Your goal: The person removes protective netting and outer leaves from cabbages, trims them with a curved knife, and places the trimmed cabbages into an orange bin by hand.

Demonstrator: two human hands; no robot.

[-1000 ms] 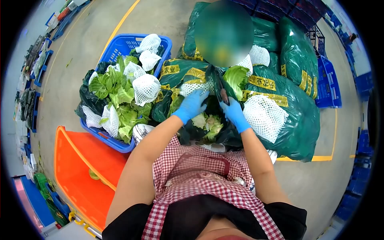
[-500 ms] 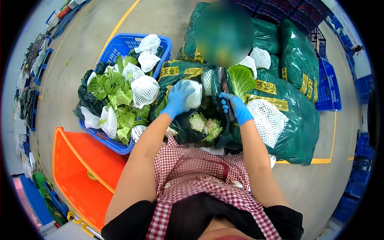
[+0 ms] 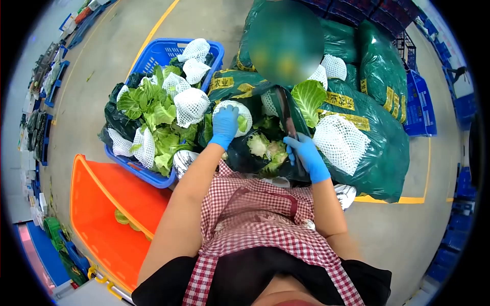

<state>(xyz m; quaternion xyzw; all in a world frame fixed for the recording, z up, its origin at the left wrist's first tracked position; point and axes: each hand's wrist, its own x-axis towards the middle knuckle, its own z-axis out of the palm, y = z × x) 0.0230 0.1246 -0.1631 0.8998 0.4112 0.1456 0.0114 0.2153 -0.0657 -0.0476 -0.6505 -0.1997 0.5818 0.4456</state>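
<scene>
My left hand (image 3: 225,126), in a blue glove, is closed over a cabbage in a white foam net (image 3: 242,108); a green leaf shows at its side. My right hand (image 3: 309,159), also gloved, has its fingers curled on the dark edge of an opened green plastic bag (image 3: 286,109). Between the hands, inside the bag, lies a bare cabbage (image 3: 259,145) with its pale cut base showing. Behind my right hand stands a large green leaf (image 3: 309,102). A white foam net (image 3: 341,145) lies on the bag to the right.
To the left, a blue basket (image 3: 218,56) holds netted heads and loose leaves (image 3: 158,115). An orange bin (image 3: 112,204) with some green pieces stands below it. Full green bags (image 3: 383,71) are piled on the right, near a blue crate (image 3: 421,107). A blurred round patch covers the top centre.
My left hand has shifted slightly left with the netted cabbage, which has turned so a leaf shows. My right hand has moved a little down and right along the bag's edge.
</scene>
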